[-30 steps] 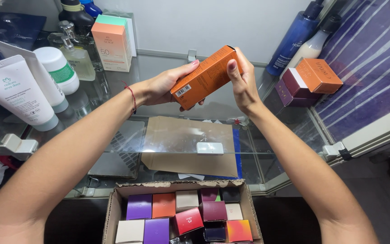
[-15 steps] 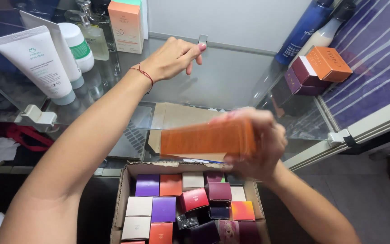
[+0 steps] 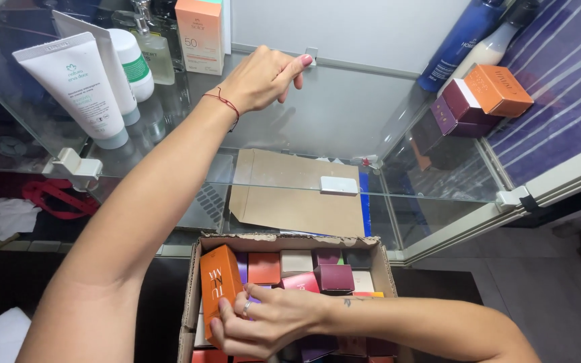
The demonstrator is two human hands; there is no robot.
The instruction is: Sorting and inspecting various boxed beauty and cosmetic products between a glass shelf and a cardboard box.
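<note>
- Overhead, the one head view looks down past two bare arms at a glass shelf (image 3: 344, 128) and, below it, an open cardboard box (image 3: 196, 282) packed with small cartons.
- The right hand (image 3: 263, 323) reaches across low in the frame, its fingers curled around a tall orange carton (image 3: 218, 282), which stands upright against the box's left wall, seemingly because that edge has a free slot.
- The left hand (image 3: 260, 81) is stretched up over the shelf, loosely open and holding nothing, fingertips close to a small metal clip on the back wall. A thin red string circles its wrist.
- Inside the box the small cartons (image 3: 317, 269) sit in tight rows: purple, maroon, red-orange and cream.
- At the shelf's left stands a white tube (image 3: 75, 87), cap down, beside a white bottle with a green band (image 3: 132, 64).
- Behind them a peach and white carton (image 3: 200, 33) stands upright.
- At the right, an orange carton lies on maroon boxes (image 3: 479, 101), near a blue bottle (image 3: 462, 40).
- Under the glass lies a brown envelope (image 3: 290, 195) with a white label.
</note>
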